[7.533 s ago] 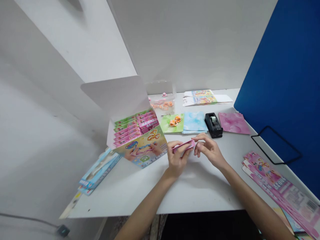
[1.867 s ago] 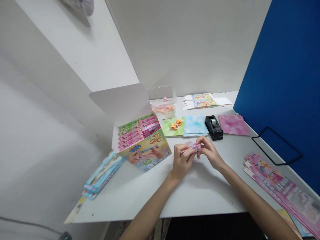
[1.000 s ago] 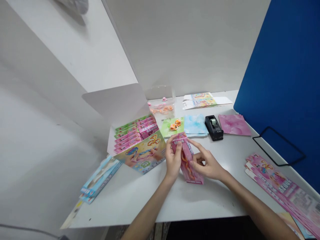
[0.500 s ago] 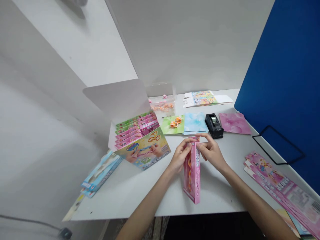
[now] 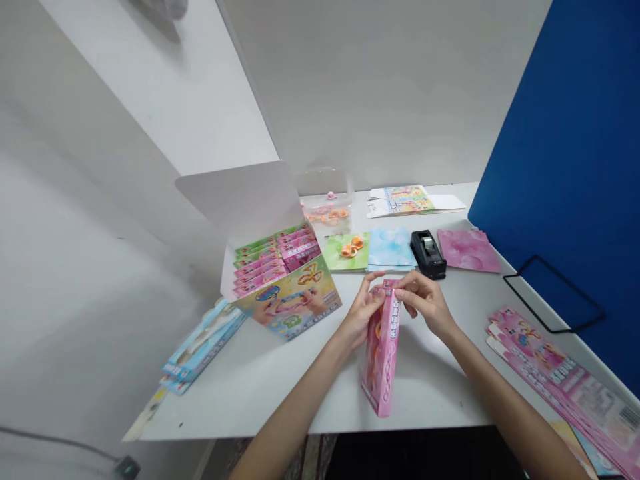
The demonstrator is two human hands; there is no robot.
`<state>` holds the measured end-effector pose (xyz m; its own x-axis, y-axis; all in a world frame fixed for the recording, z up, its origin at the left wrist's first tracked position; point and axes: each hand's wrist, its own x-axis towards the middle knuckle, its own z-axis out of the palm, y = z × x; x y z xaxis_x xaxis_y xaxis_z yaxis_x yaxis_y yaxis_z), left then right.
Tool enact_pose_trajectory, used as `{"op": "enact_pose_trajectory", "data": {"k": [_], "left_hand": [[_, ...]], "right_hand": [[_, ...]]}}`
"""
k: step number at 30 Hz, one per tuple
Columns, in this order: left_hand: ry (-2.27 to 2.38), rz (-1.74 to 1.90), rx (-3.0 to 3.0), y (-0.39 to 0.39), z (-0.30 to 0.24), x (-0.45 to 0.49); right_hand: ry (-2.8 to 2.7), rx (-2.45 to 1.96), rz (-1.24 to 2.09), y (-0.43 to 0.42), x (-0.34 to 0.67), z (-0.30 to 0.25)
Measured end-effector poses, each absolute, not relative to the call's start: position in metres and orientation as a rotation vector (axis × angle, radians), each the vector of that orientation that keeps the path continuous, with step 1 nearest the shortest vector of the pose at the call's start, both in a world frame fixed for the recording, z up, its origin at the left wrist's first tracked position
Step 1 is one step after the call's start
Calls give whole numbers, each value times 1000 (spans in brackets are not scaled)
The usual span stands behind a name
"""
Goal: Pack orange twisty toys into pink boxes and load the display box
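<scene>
A slim pink toy box [image 5: 382,353] stands on end near the front of the white table [image 5: 280,387], tilted a little toward me. My left hand [image 5: 364,311] grips its top from the left, fingers curled around the upper edge. My right hand [image 5: 425,303] pinches the same top end from the right. Left of my hands stands an open display carton [image 5: 280,280] with its white lid raised and rows of pink and green boxes inside.
A black tape dispenser [image 5: 427,253] sits behind my hands, between blue [image 5: 390,248] and pink paper sheets [image 5: 467,250]. Orange toy pieces lie on a green sheet [image 5: 347,252] and in a clear tub [image 5: 327,210]. Flat pink cartons [image 5: 560,380] lie right, blue boxes [image 5: 203,347] left.
The pink box was held flat between both hands; it has been turned upright, and its bottom end now rests near the table's front edge. Both hands have stayed on its top.
</scene>
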<state>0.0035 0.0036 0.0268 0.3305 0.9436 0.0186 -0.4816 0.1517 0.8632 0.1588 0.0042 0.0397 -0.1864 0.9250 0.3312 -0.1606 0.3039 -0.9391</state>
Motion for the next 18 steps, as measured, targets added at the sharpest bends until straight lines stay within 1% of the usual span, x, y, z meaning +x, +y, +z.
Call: {"op": "enact_pose_trajectory", "data": {"k": [7,13,18], "left_hand": [[633,1084,869,3,27,4],[629,1079,876,2,29,5],[632,1080,832,1,31,3]], "right_hand": [[-1385,-741,1171,4,158,37],[-1332,-674,1269,7,161,33],[-1322,-671,1286,8,163,31]]}}
